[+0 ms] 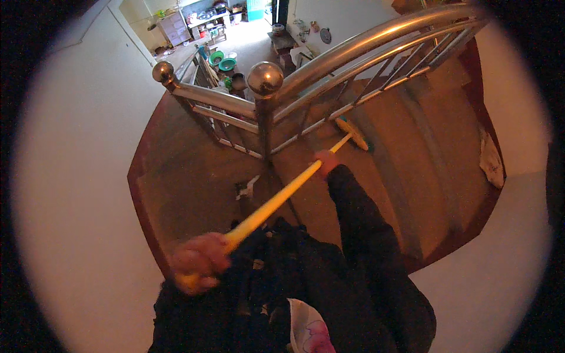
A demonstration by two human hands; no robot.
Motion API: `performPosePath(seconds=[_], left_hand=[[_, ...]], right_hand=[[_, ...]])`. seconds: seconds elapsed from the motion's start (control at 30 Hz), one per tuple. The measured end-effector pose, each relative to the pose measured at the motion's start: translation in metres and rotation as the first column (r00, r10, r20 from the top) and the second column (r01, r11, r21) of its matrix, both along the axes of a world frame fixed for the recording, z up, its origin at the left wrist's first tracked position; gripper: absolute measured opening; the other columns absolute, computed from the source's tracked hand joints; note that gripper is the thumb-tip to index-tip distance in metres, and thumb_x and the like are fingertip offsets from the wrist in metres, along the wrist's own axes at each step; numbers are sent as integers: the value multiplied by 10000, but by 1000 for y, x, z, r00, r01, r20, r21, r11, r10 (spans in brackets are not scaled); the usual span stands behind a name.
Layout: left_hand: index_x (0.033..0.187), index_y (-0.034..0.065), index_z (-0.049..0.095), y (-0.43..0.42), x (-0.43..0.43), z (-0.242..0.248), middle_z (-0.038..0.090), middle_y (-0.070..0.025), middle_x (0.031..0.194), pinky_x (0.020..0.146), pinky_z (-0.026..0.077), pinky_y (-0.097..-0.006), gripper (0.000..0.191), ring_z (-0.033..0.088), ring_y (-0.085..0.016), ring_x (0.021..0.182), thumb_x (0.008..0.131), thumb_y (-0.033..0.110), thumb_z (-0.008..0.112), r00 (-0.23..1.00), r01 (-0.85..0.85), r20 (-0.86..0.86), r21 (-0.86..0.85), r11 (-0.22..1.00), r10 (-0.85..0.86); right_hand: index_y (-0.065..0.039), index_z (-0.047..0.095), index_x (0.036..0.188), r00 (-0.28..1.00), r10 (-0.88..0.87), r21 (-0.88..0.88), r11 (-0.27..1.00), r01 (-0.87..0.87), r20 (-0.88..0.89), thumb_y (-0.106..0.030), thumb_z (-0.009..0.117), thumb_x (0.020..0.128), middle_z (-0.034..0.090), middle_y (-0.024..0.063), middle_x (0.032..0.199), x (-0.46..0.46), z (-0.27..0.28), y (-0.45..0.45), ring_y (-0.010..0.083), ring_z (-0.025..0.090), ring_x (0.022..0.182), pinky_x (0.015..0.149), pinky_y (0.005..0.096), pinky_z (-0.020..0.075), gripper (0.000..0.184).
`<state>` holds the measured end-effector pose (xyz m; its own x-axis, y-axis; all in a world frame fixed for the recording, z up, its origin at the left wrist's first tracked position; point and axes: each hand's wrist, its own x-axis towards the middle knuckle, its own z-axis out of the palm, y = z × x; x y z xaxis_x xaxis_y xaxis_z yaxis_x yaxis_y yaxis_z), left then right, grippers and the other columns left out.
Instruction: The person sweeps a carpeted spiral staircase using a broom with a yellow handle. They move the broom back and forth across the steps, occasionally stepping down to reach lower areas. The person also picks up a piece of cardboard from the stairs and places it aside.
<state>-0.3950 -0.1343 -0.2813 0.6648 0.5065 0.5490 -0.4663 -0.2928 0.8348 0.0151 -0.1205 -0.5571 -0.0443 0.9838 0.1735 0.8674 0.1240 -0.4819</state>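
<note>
A long yellow broom handle (pixel 276 200) runs slantwise across the view from lower left to upper right. My left hand (pixel 201 260), slightly blurred, is wrapped around its upper end close to my body. Farther down the shaft, my right hand (pixel 325 162) grips it just above the head. The yellow broom head (pixel 355 134), with green bristles at its edges, rests on or just over the brown stair surface (pixel 397 145), beside the foot of the railing. Whether the bristles press on the step cannot be told.
A metal stair railing (pixel 371 48) with a ball-topped post (pixel 265 79) stands ahead. A pale scrap (pixel 247 187) lies on the landing near my feet, and a pale, flat piece (pixel 491 161) sits by the right wall. Green basins (pixel 227 64) stand on the floor below.
</note>
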Motion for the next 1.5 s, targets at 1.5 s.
performPosePath(seconds=[1.5], left_hand=[[629,154,452,47,-117,70,551,12,562,584,492,-218,250,535,-79,465,795,235,621,925,116,379,-210,971,-28]], right_hand=[[-84,588,776,987,-129,-141,983,114,-99,-182,661,667,581,137,784,-163,70,-89,348,544,785,662,445,421,164]])
